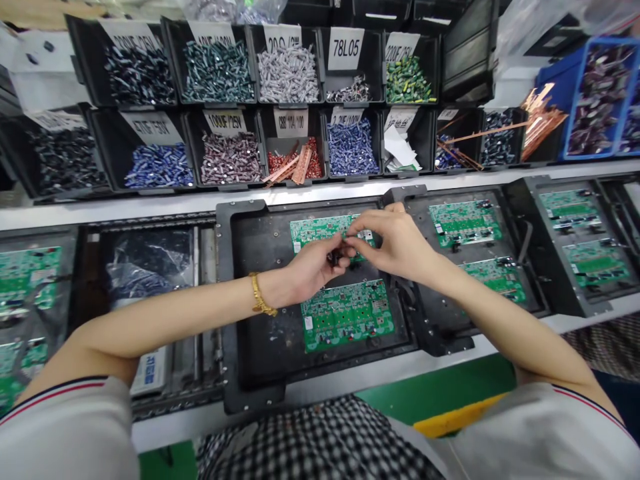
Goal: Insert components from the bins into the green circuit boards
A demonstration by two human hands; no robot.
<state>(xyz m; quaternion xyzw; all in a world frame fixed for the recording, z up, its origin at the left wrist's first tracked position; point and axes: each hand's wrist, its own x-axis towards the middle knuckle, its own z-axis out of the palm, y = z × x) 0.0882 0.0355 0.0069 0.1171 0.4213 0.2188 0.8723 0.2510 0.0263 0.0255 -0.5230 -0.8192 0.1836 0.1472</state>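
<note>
My left hand (311, 272) hovers over the upper green circuit board (306, 232), its fingers curled around a few small dark components (336, 256). Thumb and fingertips of my right hand (393, 241) are pinched together right at the left fingertips. Whatever sits in that pinch is too small to make out. Both hands hide much of the upper board. Below them a second green circuit board (347, 319) lies flat, with a white label and small parts on it. Both boards rest in a black tray (265, 300).
Two rows of black bins hold loose components, including blue capacitors (353, 148) and white resistors (289, 73). Further trays with boards stand at the right (480, 223) and left (30, 273). A plastic bag (150, 263) lies left of my tray. Copper-coloured strips (543, 127) jut out at the upper right.
</note>
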